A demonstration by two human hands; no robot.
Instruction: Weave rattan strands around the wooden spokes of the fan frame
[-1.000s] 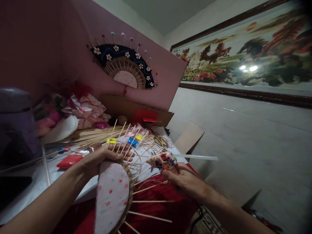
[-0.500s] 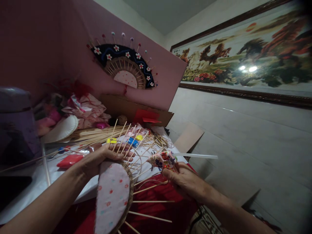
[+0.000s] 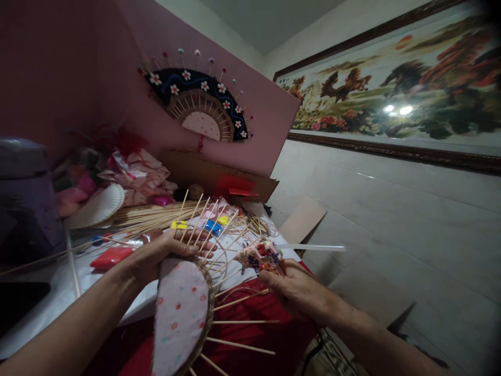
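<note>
My left hand (image 3: 183,244) grips the upper end of a half-round fan frame, thumb in front and fingers behind its thin wooden sticks. The frame's base (image 3: 182,313) is covered in pale cloth with small red flowers, and brown twine runs along its curved edge. Bare sticks (image 3: 240,342) spread out from that edge. In my right hand (image 3: 282,284) is a hot glue gun (image 3: 260,257) wrapped in flowered cloth, a small red light showing on it. A clear glue stick (image 3: 313,247) sticks out of its back. The gun's tip points at the sticks and twine; whether it touches them I cannot tell.
A finished dark fan (image 3: 203,86) with white flowers hangs on the pink board. Bundled sticks (image 3: 156,218), blue (image 3: 213,226) and red packets (image 3: 112,258), and a white pleated plate (image 3: 99,205) lie on the table. A purple container (image 3: 27,198) stands left.
Almost nothing differs. The glue gun and my right hand have shifted very slightly left; my left hand keeps its hold on the fan frame.
</note>
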